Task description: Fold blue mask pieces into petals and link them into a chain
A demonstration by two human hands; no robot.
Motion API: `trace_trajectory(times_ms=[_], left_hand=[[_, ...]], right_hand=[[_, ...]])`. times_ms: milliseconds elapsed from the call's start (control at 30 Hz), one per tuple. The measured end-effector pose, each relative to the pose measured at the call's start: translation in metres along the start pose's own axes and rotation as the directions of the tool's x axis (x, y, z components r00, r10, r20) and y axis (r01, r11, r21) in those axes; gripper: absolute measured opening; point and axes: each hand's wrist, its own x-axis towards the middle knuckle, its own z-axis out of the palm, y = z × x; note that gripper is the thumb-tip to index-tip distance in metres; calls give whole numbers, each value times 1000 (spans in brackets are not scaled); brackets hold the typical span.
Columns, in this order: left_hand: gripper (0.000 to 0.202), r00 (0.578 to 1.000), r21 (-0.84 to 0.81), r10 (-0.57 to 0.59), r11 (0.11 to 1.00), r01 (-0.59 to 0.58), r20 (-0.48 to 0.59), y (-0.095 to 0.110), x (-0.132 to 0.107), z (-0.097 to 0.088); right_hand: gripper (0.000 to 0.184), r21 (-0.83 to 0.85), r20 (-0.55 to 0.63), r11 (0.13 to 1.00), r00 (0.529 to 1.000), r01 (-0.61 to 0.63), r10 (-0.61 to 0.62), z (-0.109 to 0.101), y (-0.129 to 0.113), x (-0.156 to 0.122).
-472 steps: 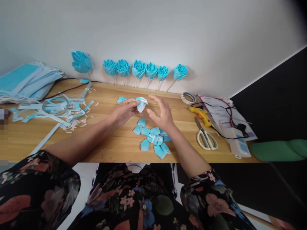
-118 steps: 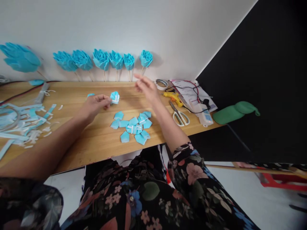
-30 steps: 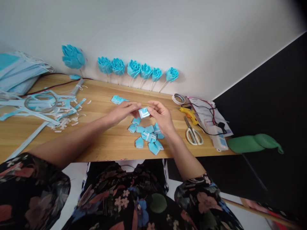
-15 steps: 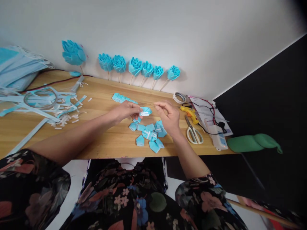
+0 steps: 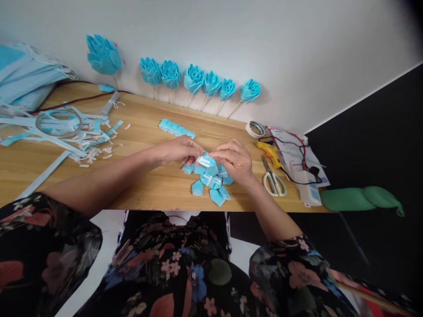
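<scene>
Between the thumb and fingers of my left hand (image 5: 181, 150) is a folded light-blue petal (image 5: 206, 160) with white strips on it. My right hand (image 5: 235, 160) is closed, its thumb and forefinger pinching the petal's right edge; whether a tiny scrap is in that pinch too is too small to tell. Just below the hands lies a loose heap of similar folded petals (image 5: 215, 195), one with white strips (image 5: 210, 181). Past my left hand lies a pleated blue strip (image 5: 176, 128).
Several blue flowers on sticks (image 5: 194, 79) lean on the wall. Right: a tape roll (image 5: 255, 129), yellow glue gun (image 5: 270, 152), scissors (image 5: 275, 184), power strip (image 5: 309, 188) and green pouch (image 5: 346, 199). Left: strip scraps (image 5: 82, 136) and stacked blue masks (image 5: 24, 79).
My right hand has come in from beside the petal to its right edge. The petal in my left hand is lower, nearer the heap. The whole view has shifted slightly.
</scene>
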Motion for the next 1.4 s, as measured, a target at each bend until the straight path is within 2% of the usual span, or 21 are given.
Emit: trace_trajectory(times_ms=[300,533,733,900,1067,1200,1300,1367,1400], left_hand=[[30,1000,-13,2,1000,-2,-18,0,1,0],[27,999,-36,-5,999,4,-35,-1,1,0],[26,999,-33,-5,999,3,-44,-1,0,-1],[27,999,-42,-8,999,6,-36,1,-1,-1],[21,999,-70,-3,998,1,-36,-1,0,-1],[17,994,-95,-19,995,9,-103,-4,3,-1],[15,980,-100,4,995,-25,-197,-5,5,-1],[16,967,-93,20,995,-45,-253,-5,6,-2],[16,960,-87,26,995,-52,-278,-5,6,-3]], right_hand=[[28,51,4,999,1000,4,-4,4,1,0],[27,21,99,992,987,-128,125,4,3,-2],[30,-18,114,994,988,-105,106,3,1,1],[30,-37,113,998,993,-41,44,0,2,2],[32,-67,145,996,987,-62,71,-3,4,4],[34,-53,167,998,985,-46,54,-5,6,8],[31,18,155,990,978,-141,137,-7,5,12],[28,113,97,941,946,-320,310,-7,4,13],[28,181,77,889,907,-421,414,-6,4,13]])
